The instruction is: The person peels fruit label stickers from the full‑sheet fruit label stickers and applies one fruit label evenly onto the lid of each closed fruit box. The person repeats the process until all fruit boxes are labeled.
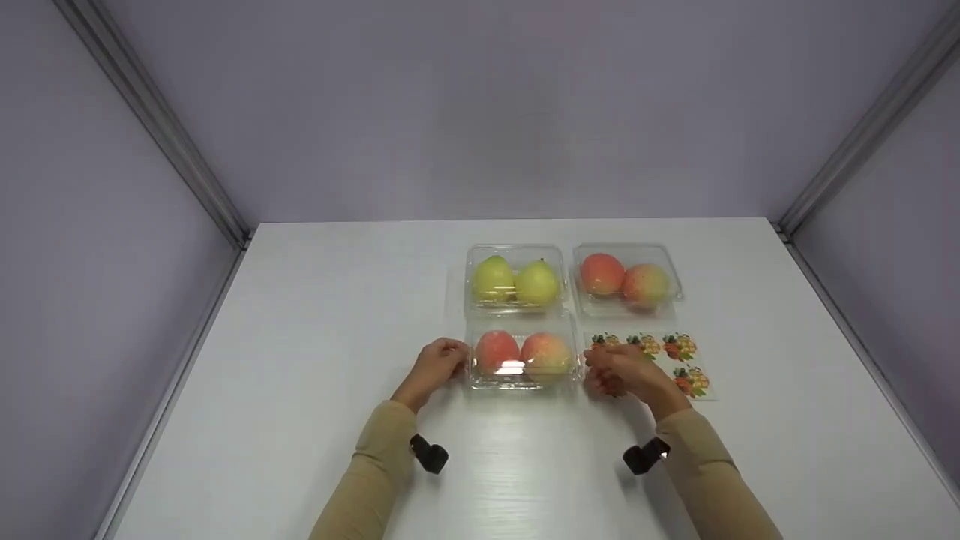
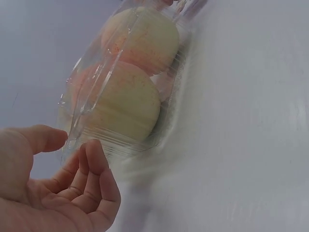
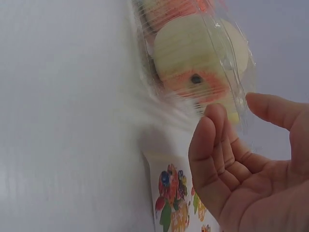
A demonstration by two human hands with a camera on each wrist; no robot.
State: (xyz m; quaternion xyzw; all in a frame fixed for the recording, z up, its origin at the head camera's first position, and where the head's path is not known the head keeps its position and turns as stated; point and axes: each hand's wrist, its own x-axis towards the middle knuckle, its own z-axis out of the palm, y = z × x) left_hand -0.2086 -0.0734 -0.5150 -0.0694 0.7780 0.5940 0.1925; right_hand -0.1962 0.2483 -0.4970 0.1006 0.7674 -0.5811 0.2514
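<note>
A clear container (image 1: 517,384) holding two red-and-yellow fruits (image 1: 546,355) sits on the white worktop (image 1: 315,315), squarely between the person's hands. Its long axis runs left to right, so each hand meets a short end: the left hand (image 1: 436,364) has the container directly to its right, and the right hand (image 1: 628,371) has it directly to its left. Neither is clearly nearer; both sets of fingertips are at the plastic edge.

Both hands appear to pinch the rim, thumb on the upper side and bent fingers below; how firmly they press cannot be told. The next move seems to turn on this end-to-end alignment, with an opposing hold at either side.

Just beyond the far long side stands a container of pears (image 1: 514,250), in line with the gripped one. Another container of red fruits (image 1: 596,304) stands to the far right. The right hand and its wrist lie partly over a sheet of fruit stickers (image 1: 670,364), which limits room on that side.
</note>
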